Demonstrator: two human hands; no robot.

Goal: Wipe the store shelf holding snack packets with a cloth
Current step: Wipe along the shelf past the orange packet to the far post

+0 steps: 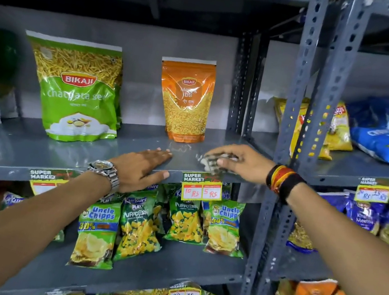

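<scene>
Right hand [240, 162] clenches small soft checked cloth [211, 163] bunched against grey metal shelf [31, 152]; likely light, limp. Left hand [143, 165] flat, released.

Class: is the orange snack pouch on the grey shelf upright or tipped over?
Upright: the orange pouch stands on its base on the shelf, top seal uppermost.
</scene>
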